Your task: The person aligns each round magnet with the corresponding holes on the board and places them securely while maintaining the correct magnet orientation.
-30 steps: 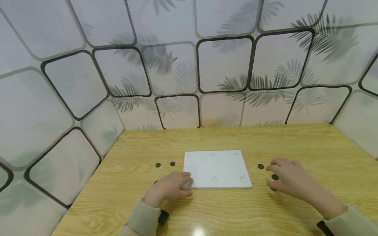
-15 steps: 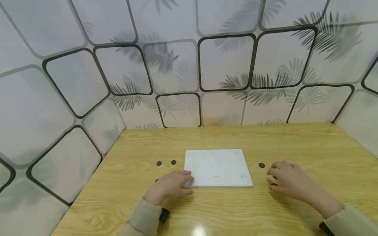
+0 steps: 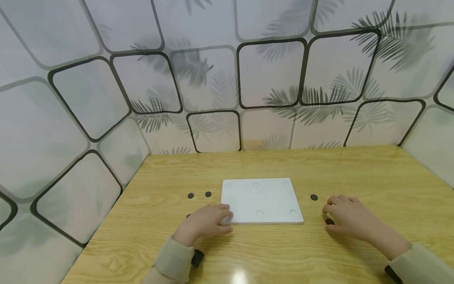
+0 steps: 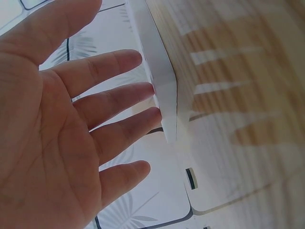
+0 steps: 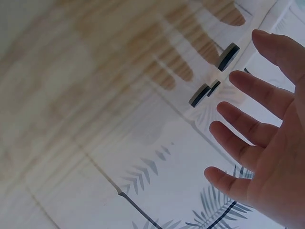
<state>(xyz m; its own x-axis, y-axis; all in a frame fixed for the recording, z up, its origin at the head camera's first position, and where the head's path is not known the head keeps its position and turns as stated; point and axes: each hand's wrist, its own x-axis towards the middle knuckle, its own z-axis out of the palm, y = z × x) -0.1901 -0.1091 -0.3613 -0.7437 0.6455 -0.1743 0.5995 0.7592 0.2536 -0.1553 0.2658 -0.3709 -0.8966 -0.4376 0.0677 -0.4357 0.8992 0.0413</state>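
White, flat rectangular board lies mid-surface; the left hand rests straight, spread fingers against its near-left corner. Small black round discs lie just beyond the right hand, fingers relaxed, spread, holding nothing, on the light wooden surface.

1. This looks like a staged recording booth, not a lived-in room or a working kitchen.
2. Printed backdrop panels stand on three sides of the bench, meeting at its back corners; they bear rounded-square outlines and grey palm-leaf shapes.
3. The bench has a pale wood-grain top with a glossy sheen near its front edge.
4. On it lie only a plain white board and a few small dark discs, laid out like test pieces.
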